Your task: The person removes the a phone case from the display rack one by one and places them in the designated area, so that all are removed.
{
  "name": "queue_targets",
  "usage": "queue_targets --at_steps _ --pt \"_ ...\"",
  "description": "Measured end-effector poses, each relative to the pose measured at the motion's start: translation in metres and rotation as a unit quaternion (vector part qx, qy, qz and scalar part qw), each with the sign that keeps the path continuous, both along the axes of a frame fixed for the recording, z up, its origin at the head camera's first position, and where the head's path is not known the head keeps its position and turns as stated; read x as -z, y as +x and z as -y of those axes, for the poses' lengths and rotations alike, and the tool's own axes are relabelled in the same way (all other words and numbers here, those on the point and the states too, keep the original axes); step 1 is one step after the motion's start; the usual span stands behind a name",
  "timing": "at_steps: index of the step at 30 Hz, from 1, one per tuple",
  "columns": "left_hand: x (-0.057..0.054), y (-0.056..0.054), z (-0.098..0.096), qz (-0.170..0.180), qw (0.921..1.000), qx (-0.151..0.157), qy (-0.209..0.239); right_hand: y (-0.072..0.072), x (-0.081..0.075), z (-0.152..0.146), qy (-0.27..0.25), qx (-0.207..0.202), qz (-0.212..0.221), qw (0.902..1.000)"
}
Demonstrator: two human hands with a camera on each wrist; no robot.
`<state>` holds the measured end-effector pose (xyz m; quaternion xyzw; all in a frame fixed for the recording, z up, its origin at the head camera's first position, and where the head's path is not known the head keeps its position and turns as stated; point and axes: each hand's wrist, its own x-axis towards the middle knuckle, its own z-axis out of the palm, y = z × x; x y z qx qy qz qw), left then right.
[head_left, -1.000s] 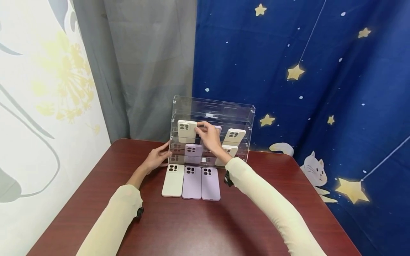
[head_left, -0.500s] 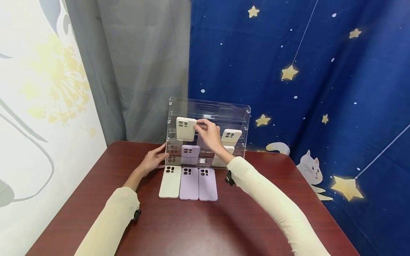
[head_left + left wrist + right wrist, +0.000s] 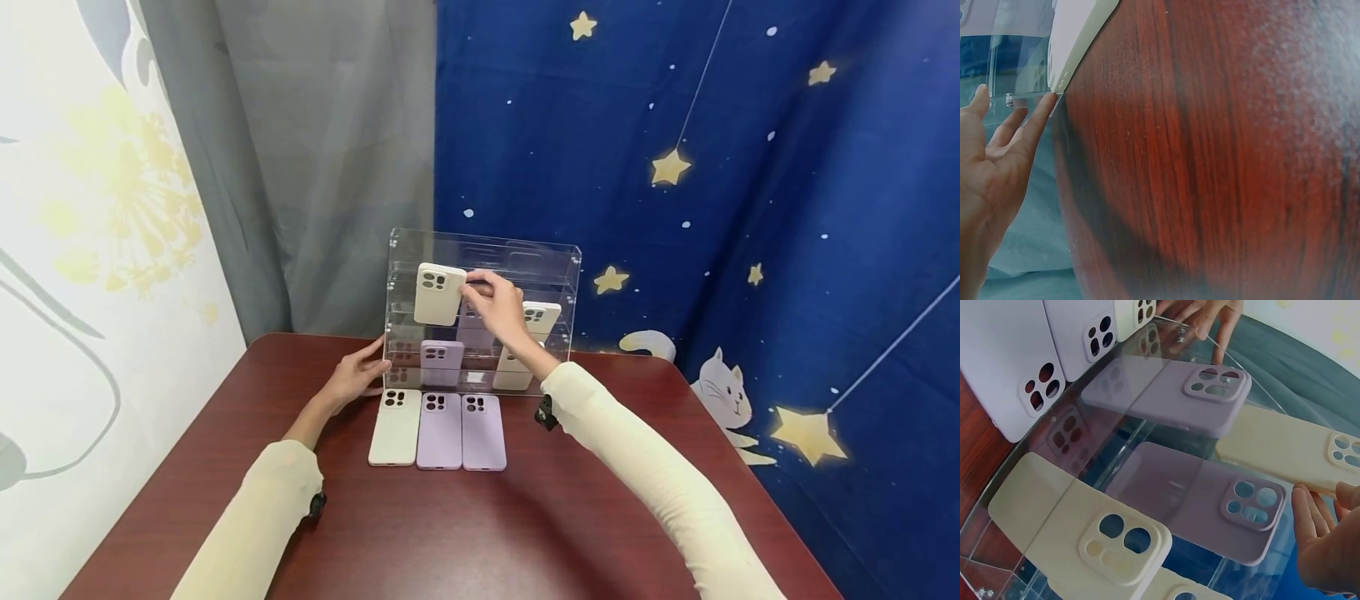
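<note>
My right hand [image 3: 501,310] pinches a cream phone case [image 3: 437,305] by its right edge, in front of the upper left part of a clear acrylic rack [image 3: 517,260]. From close by, the right wrist view has the fingertips at the edge of this case [image 3: 1285,447], camera cutouts beside them. My left hand [image 3: 352,379] touches the rack's lower left side, its fingers extended to the corner in the left wrist view. Below the held case a lilac case [image 3: 441,371] stands in the rack; another lilac case [image 3: 1194,500] is partly hidden behind my right hand in the head view.
Two cream cases, an upper one [image 3: 543,318] and a lower one [image 3: 512,372], stand at the rack's right. On the brown table [image 3: 420,542], a cream case [image 3: 394,433] and two lilac ones [image 3: 439,433] lie side by side before it. Curtains hang behind.
My right hand has raised the cream case and shifted it slightly right relative to the rack. The left hand has stayed at the rack's side. The head view has shifted a little.
</note>
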<state>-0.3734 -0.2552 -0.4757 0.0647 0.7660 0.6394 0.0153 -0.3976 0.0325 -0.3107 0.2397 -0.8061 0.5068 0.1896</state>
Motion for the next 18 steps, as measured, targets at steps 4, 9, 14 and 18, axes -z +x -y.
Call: queue_targets --at_steps 4,9,14,18 --pt "0.002 -0.001 0.001 0.002 1.0 0.003 0.004 0.003 -0.003 -0.005 -0.012 0.001 0.006 0.9999" --pt "0.003 -0.002 0.0 0.008 0.9999 0.0 0.007 0.009 -0.005 -0.013 -0.029 -0.011 0.015 0.9994" --pt "0.001 -0.002 -0.002 0.008 1.0 -0.002 0.006 0.015 -0.005 -0.023 -0.021 -0.015 0.01 0.9996" --pt "0.002 -0.002 -0.001 0.005 1.0 -0.007 0.001 0.019 -0.006 -0.032 -0.009 -0.011 0.003 0.9999"
